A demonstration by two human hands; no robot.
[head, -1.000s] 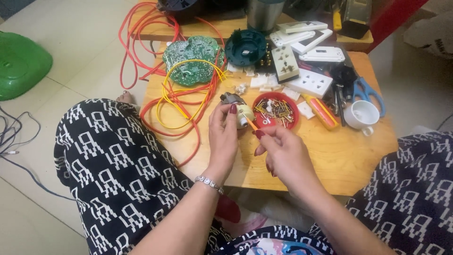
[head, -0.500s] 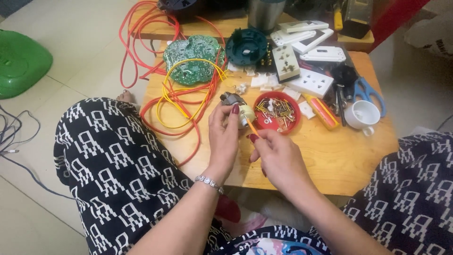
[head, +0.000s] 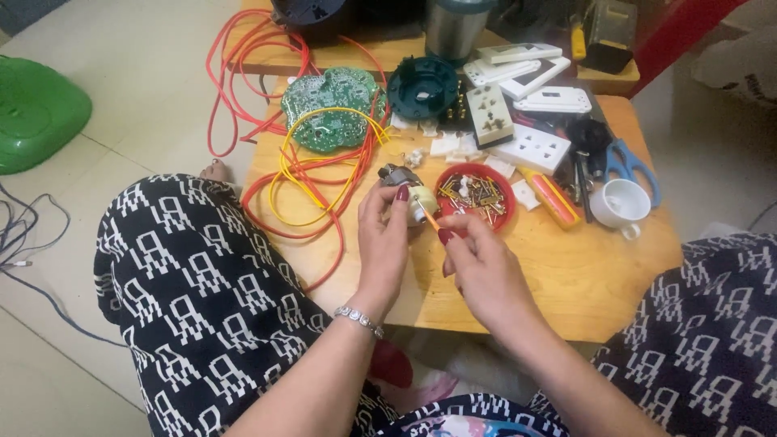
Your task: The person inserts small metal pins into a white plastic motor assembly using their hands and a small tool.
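My left hand [head: 384, 243] grips a small grey and cream electric motor [head: 402, 184] just above the low wooden table [head: 566, 275]. My right hand [head: 477, 263] pinches a thin orange-handled tool [head: 428, 216] whose tip rests against the motor's cream end. Right behind the hands sits a red dish [head: 477, 197] filled with several screws and small metal parts. Both hands are close together, at the table's middle.
A green circuit board [head: 330, 109] with yellow and orange wires [head: 303, 182] lies at the left. A dark green round housing [head: 422, 86], white socket plates [head: 534, 148], blue scissors [head: 627, 166], a white cup [head: 619, 204] and an orange cutter [head: 553, 197] crowd the back and right. A green stool [head: 36, 113] stands on the floor.
My right hand has shifted slightly toward the motor, bringing the thin tool against its end. My left hand keeps the motor in nearly the same place.
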